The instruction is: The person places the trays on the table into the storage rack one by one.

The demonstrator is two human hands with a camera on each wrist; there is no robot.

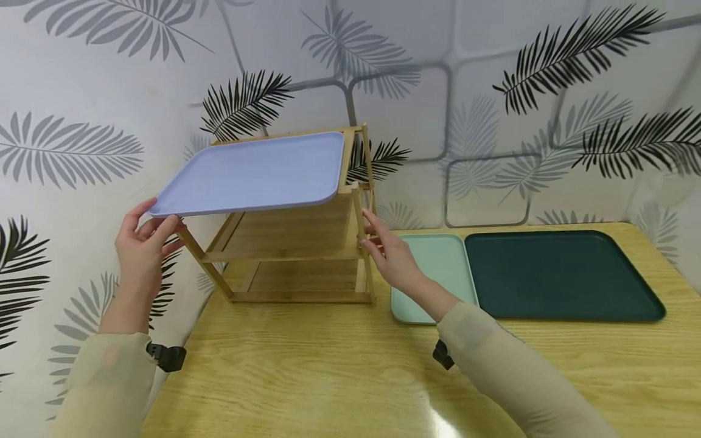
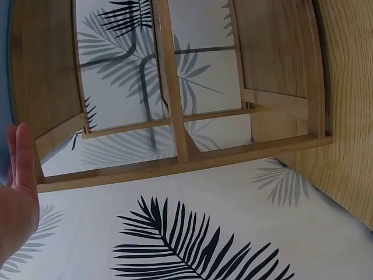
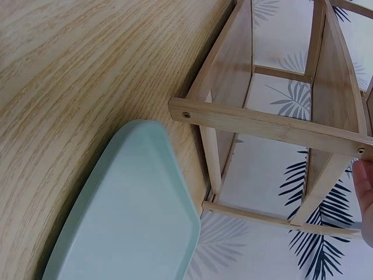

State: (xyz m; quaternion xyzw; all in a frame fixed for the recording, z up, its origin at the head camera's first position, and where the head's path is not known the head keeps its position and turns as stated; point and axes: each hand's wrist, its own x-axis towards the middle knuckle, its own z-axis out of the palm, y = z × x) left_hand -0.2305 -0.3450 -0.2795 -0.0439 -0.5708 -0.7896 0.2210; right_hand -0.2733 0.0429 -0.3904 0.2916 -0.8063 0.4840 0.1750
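We see the wooden rack [image 1: 298,297] standing on the bench [image 1: 306,365], with the lavender tray [image 1: 257,173] lying over its top; the tray's near left corner juts past the rack's front left post. At that corner, to the left of the rack, our left hand [image 1: 141,240] pinches the tray's rim between thumb and fingers. Our right hand [image 1: 393,255] is at the rack's front right post, thumb and bent fingers touching the wood partway up; we cannot tell whether they close round it. In the right wrist view a fingertip touches the post just beside a screw [image 3: 361,151]. Under the lavender tray, we look in between the rack's two lower shelves, both of plain wood. To the right of the rack and near it, the mint tray [image 1: 440,267] lies flat, partly behind our right forearm. Farther right of the rack, the dark green tray [image 1: 564,277] lies just beside the mint one. Behind the rack and to its left, we have a pale backdrop [image 1: 82,79] printed with grey and black leaves. Pale sleeves [image 1: 487,359] cover our forearms.
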